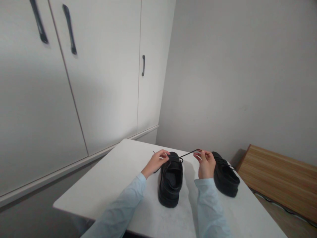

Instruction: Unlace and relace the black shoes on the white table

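Note:
A black lace-up shoe (170, 185) stands on the white table, its heel toward me. My right hand (206, 162) pinches one end of its black lace (188, 153), which stretches taut from the top of the shoe to my fingertips. At the shoe's left side my left hand (158, 162) has its fingers closed near the front of the shoe, on the lace, a loose part of which shows beside that hand. The second black shoe (226, 178) sits to the right, just beyond my right hand, with its laces on top.
The white table (104, 185) reaches toward a grey wall (235, 82). White cabinets (104, 82) with dark handles stand along the left. A wood-grain panel (279, 181) is at the right, with a dark cable (279, 206) along its lower edge.

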A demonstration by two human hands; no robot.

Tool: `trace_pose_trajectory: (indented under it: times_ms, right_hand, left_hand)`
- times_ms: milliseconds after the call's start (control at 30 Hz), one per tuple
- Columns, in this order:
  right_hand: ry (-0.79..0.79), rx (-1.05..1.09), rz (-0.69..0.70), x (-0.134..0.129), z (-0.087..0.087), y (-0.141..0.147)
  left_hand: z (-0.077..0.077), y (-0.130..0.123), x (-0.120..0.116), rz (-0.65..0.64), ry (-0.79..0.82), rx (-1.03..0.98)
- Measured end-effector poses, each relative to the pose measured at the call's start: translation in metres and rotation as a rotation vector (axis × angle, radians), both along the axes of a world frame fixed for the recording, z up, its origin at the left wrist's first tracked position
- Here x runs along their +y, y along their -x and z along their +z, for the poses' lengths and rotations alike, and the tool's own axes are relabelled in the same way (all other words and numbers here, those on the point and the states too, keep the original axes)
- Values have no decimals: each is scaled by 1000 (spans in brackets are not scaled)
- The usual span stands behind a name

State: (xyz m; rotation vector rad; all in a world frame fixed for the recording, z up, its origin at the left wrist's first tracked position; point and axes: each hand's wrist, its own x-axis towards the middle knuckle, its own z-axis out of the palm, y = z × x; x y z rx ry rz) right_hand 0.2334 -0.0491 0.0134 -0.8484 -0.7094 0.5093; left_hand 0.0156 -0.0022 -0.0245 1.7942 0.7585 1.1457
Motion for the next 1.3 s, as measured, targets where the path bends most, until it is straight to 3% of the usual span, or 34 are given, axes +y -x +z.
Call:
trace_pose_trajectory:
  times_ms: [167, 300, 500, 833, 1067, 1300]
  right_hand:
    - [-72, 88, -25, -5, 6, -13]
    - [-105, 96, -44, -6, 7, -23]
    - [-121, 141, -36, -8, 7, -30]
    - [-138, 162, -76, -14, 9, -43]
    - [-95, -105, -80, -16, 14, -24]
    - [253, -623, 39, -10, 7, -25]
  left_hand:
    - [8, -5, -14, 36, -86, 56]
    - [14, -7, -23, -67, -137, 78]
    - [12, -5, -22, -102, -183, 148]
    - [9, -9, -16, -155, -401, 366]
    - [9, -11, -16, -114, -485, 413]
    - [8, -10, -16, -73, -494, 378]
